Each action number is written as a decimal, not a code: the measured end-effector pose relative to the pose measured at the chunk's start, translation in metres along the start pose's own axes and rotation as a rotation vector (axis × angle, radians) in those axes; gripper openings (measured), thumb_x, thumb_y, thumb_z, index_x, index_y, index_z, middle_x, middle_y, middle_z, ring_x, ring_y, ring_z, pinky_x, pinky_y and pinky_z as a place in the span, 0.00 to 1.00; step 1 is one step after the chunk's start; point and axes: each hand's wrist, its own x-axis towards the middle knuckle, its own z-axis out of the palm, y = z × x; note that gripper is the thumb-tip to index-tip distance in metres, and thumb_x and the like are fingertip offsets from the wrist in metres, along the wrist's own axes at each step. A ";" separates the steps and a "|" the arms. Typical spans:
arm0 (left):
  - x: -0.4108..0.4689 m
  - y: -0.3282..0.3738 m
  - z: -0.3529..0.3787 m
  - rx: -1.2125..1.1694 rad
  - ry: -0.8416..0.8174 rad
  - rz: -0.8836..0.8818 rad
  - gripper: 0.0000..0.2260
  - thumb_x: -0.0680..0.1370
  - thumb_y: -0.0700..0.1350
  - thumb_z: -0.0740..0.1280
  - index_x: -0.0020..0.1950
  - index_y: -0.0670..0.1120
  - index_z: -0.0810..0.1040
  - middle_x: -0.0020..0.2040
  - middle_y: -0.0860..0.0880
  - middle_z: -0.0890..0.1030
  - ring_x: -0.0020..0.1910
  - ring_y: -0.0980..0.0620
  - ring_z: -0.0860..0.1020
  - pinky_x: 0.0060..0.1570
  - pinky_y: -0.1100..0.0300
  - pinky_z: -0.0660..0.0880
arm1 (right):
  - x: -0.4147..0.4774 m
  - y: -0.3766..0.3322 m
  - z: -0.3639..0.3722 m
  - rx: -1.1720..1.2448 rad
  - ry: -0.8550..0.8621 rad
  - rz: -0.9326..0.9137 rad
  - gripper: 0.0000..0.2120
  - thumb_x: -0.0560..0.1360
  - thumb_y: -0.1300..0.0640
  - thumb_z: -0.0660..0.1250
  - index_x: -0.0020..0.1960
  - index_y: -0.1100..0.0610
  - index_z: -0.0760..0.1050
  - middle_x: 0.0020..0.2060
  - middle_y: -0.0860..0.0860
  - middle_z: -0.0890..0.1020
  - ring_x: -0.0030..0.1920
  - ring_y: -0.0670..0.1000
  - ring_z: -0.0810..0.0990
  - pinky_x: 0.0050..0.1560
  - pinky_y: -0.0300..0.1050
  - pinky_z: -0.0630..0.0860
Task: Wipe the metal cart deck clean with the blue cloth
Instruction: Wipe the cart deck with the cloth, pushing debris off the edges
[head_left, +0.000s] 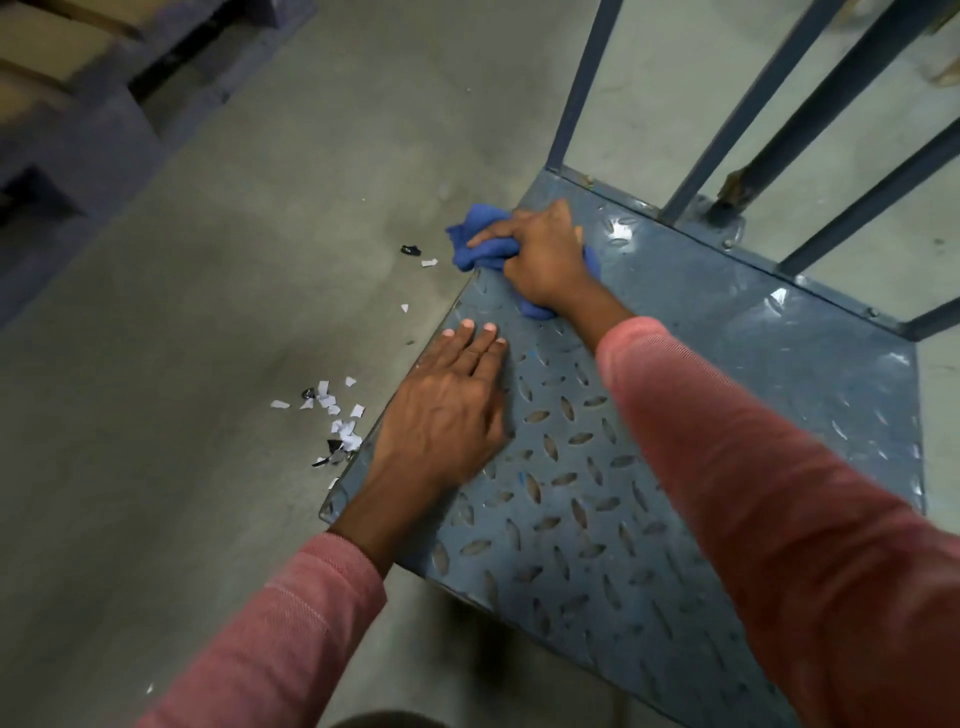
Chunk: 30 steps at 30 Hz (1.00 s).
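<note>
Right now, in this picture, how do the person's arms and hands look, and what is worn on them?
Both arms wear long salmon-pink knit sleeves with a fine woven texture. The left sleeve and the right sleeve each end on the forearm, short of the wrist. The left hand and the right hand are bare: no gloves, and no watch or ring shows.

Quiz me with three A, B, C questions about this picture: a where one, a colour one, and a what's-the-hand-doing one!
1. Where are the paper scraps? A in a bucket B on the floor C on a shelf
2. What colour is the cloth? A red B white C blue
3. What is the left hand doing? A lying flat on the deck B squeezing a bottle C pointing upward
Answers: B, they dot the concrete beside the deck. C, the right hand grips a blue bundle. A, its fingers lie straight on the metal.
</note>
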 end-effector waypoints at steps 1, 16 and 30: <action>-0.004 0.001 -0.001 0.008 -0.009 0.015 0.28 0.77 0.48 0.55 0.73 0.38 0.77 0.73 0.39 0.77 0.74 0.40 0.75 0.74 0.44 0.71 | -0.014 -0.012 0.001 0.017 -0.002 -0.009 0.21 0.70 0.45 0.52 0.55 0.29 0.78 0.54 0.39 0.82 0.57 0.55 0.74 0.57 0.60 0.68; -0.179 0.004 -0.004 -0.122 0.185 0.152 0.29 0.73 0.36 0.58 0.74 0.39 0.76 0.76 0.40 0.74 0.77 0.40 0.70 0.73 0.40 0.71 | -0.183 -0.126 0.012 0.468 -0.189 -0.220 0.32 0.68 0.72 0.60 0.58 0.41 0.82 0.57 0.43 0.83 0.50 0.45 0.66 0.59 0.47 0.66; -0.172 0.009 0.009 -0.325 0.370 -0.146 0.22 0.84 0.37 0.59 0.78 0.32 0.66 0.80 0.37 0.67 0.82 0.41 0.62 0.77 0.37 0.63 | -0.274 -0.137 0.024 0.203 0.040 0.068 0.27 0.82 0.41 0.50 0.80 0.44 0.55 0.79 0.49 0.59 0.79 0.53 0.54 0.77 0.55 0.57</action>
